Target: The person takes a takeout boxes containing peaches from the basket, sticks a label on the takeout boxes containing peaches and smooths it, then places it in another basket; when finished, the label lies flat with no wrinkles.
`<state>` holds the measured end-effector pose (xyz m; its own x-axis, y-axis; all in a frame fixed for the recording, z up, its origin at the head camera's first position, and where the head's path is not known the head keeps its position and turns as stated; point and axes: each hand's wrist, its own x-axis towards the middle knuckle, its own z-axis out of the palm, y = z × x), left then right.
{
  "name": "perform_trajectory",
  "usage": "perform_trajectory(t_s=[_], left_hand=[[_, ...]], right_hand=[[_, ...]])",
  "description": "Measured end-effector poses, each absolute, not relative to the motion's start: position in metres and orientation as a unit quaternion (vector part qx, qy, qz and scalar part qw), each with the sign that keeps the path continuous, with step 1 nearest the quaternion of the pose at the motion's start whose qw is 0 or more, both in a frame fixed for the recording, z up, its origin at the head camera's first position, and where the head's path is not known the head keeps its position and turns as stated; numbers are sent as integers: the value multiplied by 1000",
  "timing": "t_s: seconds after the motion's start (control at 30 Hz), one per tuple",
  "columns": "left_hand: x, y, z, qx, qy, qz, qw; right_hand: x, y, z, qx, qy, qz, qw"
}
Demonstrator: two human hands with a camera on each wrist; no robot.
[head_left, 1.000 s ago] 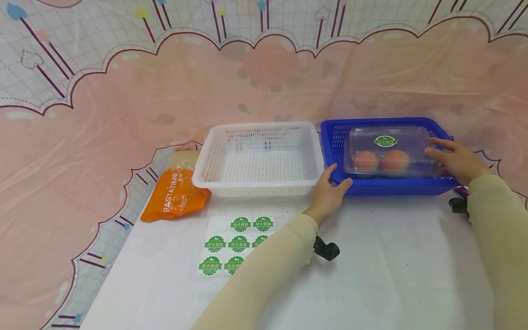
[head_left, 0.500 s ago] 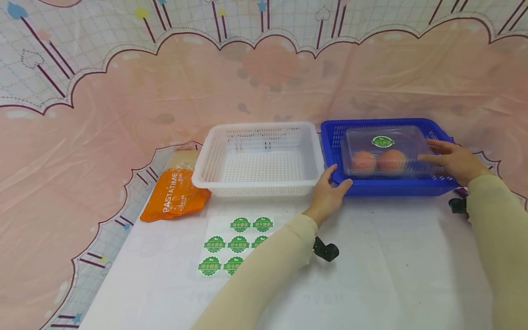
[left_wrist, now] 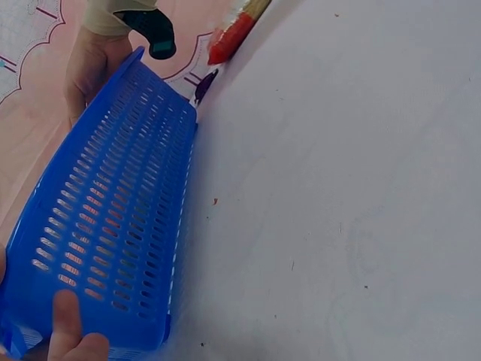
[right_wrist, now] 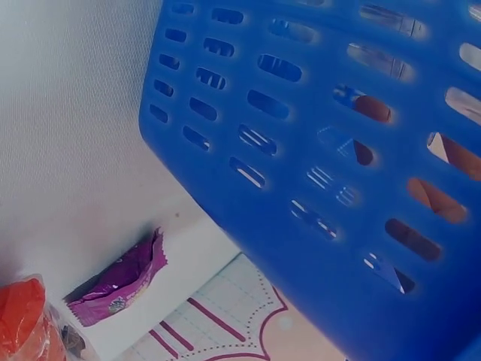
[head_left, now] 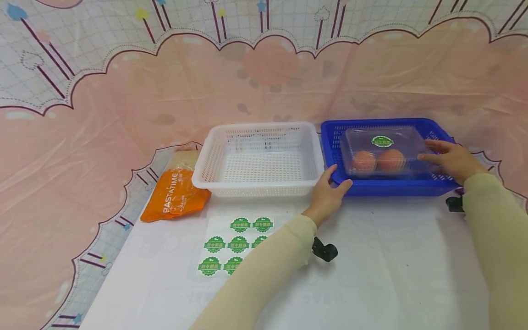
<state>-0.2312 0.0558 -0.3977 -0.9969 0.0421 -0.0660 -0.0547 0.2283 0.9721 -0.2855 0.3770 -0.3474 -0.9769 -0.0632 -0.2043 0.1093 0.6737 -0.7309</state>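
Observation:
In the head view a clear plastic fruit box (head_left: 402,137) with a green label (head_left: 382,141) on its lid sits inside the blue basket (head_left: 396,188). Two round orange-pink fruits (head_left: 391,160) show through its front. My right hand (head_left: 458,160) is at the box's right end, fingers extended along the lid and edge. My left hand (head_left: 326,197) grips the basket's front left corner, thumb on the front wall and fingers along the left side. In the left wrist view a fingertip (left_wrist: 66,312) presses the slotted wall. The right wrist view shows the basket's underside and slots, hand hidden.
A white basket (head_left: 260,185) stands left of the blue one, beside an orange PASTATIME bag (head_left: 177,195). A sheet of green round stickers (head_left: 238,244) lies in front, partly under the left sleeve. A purple wrapped packet (right_wrist: 120,282) lies by the blue basket's right side.
The fruit box has shifted slightly left and settled lower in the blue basket, and my right hand's fingers followed it left. My left hand has stayed at the basket corner.

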Motion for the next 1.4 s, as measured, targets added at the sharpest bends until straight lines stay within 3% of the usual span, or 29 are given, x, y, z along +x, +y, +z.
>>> perform_trajectory(t_s=[0.37,1.4], left_hand=[[-231,57,-398,-3,783,621,37],[-232,57,-400,-12,788,614,45]], right_hand=[[-289,377,-346,2,904,-405,138],[-290,373,-347,16,919,-366,143]])
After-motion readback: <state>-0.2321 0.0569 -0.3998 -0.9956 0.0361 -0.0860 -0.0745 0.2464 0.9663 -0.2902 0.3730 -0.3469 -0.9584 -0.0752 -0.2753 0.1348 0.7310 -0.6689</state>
